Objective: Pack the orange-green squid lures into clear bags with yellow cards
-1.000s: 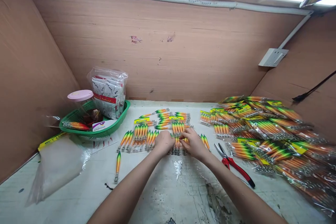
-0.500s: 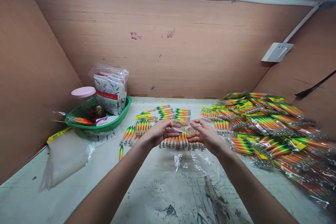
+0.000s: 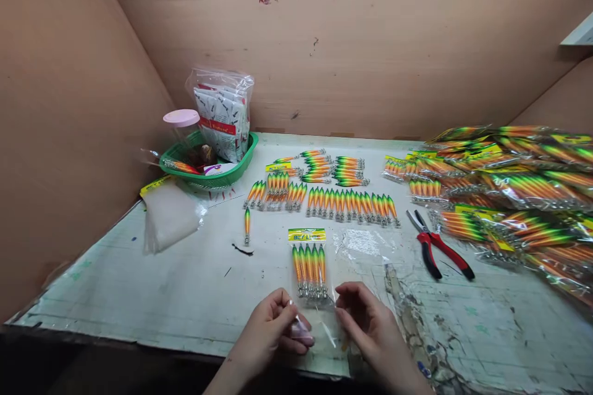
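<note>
A flat clear plastic packet of five green-to-orange lures [image 3: 309, 268] lies near the front edge of the white-topped bench [image 3: 194, 296], about midway along it. Its yellow header card [image 3: 307, 235] reads "BCT LURE", slightly blurred; a second yellow-headed packet [image 3: 277, 185] farther back seems to carry the same words. Red-band lettering on the bagged white paper sachets [image 3: 222, 120] is too soft to read surely.

The bench's front edge runs just below the hands. White surface stretches from the packet to the left edge, and another stretch separates it from the red-and-black pliers [image 3: 438, 250] on the right. The heap of filled packets [image 3: 519, 191] fills the right rear; the green plastic basket [image 3: 217, 179] stands at the left rear corner.

The packet's long axis runs front to back, header and green tips toward the rear edge, metal hooks toward the front.

The left hand [image 3: 273, 330] has its grip pinched closed on the film at the near end. The right hand [image 3: 373, 330] curves beside it, its grip partly open; whether its fingertips touch the film cannot be told.
</note>
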`<state>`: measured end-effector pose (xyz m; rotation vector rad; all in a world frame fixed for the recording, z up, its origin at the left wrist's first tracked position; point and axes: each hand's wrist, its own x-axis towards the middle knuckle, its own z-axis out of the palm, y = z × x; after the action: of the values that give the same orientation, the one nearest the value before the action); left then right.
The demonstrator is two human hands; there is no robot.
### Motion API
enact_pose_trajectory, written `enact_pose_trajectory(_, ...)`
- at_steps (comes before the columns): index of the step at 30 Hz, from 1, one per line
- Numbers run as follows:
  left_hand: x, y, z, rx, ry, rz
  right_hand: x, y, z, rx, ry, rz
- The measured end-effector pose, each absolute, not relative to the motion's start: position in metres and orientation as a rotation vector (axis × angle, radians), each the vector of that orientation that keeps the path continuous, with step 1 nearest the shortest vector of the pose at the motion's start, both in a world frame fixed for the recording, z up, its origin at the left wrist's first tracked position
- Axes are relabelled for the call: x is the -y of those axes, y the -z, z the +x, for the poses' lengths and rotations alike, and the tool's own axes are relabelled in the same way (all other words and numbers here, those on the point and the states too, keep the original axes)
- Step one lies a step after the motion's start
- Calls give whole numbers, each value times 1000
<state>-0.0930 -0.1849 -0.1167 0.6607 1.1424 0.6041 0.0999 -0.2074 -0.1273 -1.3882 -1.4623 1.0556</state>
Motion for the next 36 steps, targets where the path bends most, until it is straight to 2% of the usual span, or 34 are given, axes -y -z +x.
enact_pose_trajectory(3, 192, 133, -91, -1208, -614, 649, 213, 121, 94, 1730, -744, -1393)
enact_pose_trajectory(5, 193, 137, -90, -1222, -640, 656, 214, 117, 83, 1899, -707, -1286)
enact_pose_trajectory(8, 193, 132, -89, -1219, -656, 683, 212, 119, 66, 2038, -753, -1204)
enact_pose_trajectory(13, 192, 120, -87, -1201, -662, 708, 201, 130, 56, 2103, -818, -1317)
enact_pose_trajectory(19, 195, 127, -83, -1275, -667, 831, 194, 123, 60, 2125, -934, -1300)
enact_pose_trajectory(23, 196, 132, -79, -1333, -664, 832, 197, 112, 80, 1871, -1201, -1251)
enact_pose_trajectory(26, 195, 130, -73, -1370, -628, 776, 200, 111, 119, 1552, -1247, -1410)
enact_pose_trajectory(29, 196, 125, -71, -1399, -603, 780, 198, 119, 171, 1383, -967, -1672)
enact_pose_trajectory(32, 203, 119, -82, -1457, -577, 909, 195, 128, 213, 1548, -386, -1939)
enact_pose_trajectory(34, 207, 118, -97, -1583, -595, 1193, 195, 128, 223, 1721, -41, -1942)
enact_pose_trajectory(36, 208, 120, -113, -1649, -661, 1629, 195, 122, 215, 1899, 113, -1774)
